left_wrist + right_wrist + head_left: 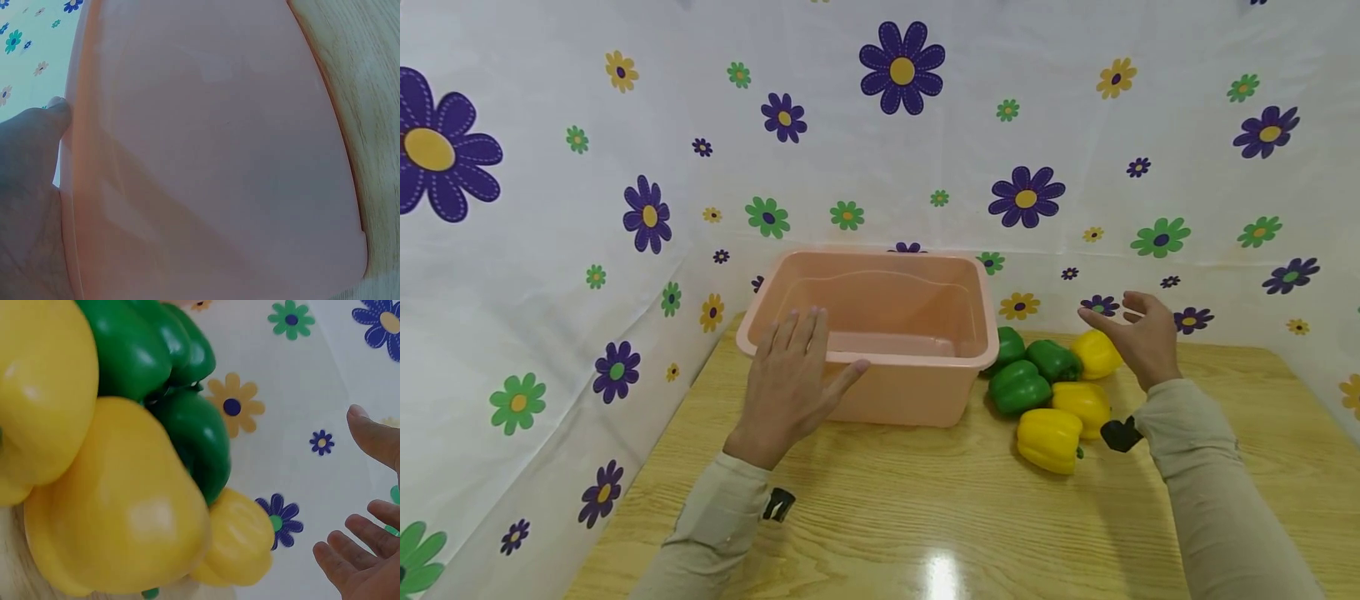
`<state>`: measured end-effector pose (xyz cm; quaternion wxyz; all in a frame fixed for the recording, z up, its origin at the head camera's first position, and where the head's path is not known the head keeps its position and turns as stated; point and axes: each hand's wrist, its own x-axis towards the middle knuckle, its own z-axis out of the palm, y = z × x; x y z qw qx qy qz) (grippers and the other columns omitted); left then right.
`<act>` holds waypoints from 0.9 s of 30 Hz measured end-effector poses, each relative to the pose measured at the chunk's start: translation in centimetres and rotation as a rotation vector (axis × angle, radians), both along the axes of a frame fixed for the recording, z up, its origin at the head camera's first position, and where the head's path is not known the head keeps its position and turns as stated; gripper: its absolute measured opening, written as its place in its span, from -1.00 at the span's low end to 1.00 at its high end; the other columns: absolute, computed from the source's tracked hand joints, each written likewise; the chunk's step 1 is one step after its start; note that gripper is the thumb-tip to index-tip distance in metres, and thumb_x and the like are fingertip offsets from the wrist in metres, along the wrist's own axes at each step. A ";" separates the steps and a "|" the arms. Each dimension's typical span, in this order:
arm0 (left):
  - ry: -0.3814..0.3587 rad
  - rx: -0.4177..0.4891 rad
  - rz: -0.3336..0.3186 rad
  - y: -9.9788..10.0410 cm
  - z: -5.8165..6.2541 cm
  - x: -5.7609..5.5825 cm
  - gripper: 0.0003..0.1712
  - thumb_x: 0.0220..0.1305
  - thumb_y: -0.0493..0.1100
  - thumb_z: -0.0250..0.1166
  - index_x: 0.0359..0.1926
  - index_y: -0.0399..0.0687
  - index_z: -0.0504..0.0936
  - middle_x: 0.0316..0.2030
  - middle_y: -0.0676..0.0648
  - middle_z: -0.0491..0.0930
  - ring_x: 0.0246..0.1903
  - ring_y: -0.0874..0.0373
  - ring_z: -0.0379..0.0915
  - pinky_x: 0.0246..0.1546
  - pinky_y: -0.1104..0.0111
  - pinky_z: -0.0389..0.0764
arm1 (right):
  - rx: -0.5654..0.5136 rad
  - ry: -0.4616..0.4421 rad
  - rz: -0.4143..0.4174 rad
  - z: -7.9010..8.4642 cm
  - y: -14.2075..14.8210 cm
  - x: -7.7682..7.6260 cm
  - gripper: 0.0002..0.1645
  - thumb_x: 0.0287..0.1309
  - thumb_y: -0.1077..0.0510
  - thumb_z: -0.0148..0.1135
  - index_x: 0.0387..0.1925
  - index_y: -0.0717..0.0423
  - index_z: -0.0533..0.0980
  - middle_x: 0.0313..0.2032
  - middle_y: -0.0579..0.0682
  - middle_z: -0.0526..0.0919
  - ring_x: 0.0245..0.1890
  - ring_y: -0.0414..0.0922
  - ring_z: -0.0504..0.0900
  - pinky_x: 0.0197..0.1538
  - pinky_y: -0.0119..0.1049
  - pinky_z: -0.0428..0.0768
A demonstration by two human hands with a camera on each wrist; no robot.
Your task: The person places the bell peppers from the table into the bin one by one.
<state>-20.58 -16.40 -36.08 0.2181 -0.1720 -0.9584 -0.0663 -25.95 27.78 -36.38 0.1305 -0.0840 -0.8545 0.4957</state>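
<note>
My left hand (pixel 790 383) rests on the near rim of a pink plastic tub (pixel 895 392), fingers straight over the edge and thumb along the rim. In the left wrist view the thumb (pixel 57 112) lies against that rim, and the tub's side wall fills most of the picture. My right hand (pixel 1142 333) hovers above the yellow bell peppers (pixel 1048 440), fingers spread and apart from them. Green bell peppers (pixel 1019 387) lie between these and the tub. In the right wrist view, nothing is between the thumb and fingers (pixel 369 537).
The tub stands upright on a light wooden table (pixel 865 508), close to a white flowered cloth (pixel 880 150) hanging behind and at the left. A black wrist mount (pixel 1122 434) sticks out from the right sleeve, near the yellow peppers.
</note>
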 end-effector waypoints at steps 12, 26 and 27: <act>0.012 0.001 0.002 0.1 0.0 0.0 0.08 0.37 0.49 -0.01 0.48 -0.35 0.23 0.43 -0.32 0.29 0.44 -0.27 0.14 0.46 -0.09 0.07 | 0.031 -0.077 -0.050 -1.9 1.2 -0.5 0.16 0.26 -0.23 0.34 0.50 0.44 0.04 0.47 0.44 0.11 0.43 0.41 0.16 0.37 0.28 0.30; -0.012 0.006 0.006 0.0 0.0 0.1 0.09 0.38 0.49 0.00 0.50 -0.35 0.21 0.45 -0.32 0.26 0.45 -0.27 0.11 0.48 -0.08 0.02 | 0.056 -0.186 -0.021 -3.0 1.6 -0.8 0.18 0.30 -0.20 0.31 0.51 0.49 -0.06 0.49 0.48 0.01 0.43 0.46 0.10 0.40 0.30 0.23; -0.013 0.005 0.007 0.0 0.1 0.1 0.09 0.38 0.49 0.00 0.50 -0.34 0.21 0.45 -0.32 0.26 0.45 -0.27 0.11 0.48 -0.08 0.02 | 0.061 -0.192 -0.021 -3.0 1.6 -0.8 0.18 0.30 -0.20 0.31 0.50 0.49 -0.06 0.48 0.49 0.02 0.43 0.47 0.10 0.39 0.30 0.23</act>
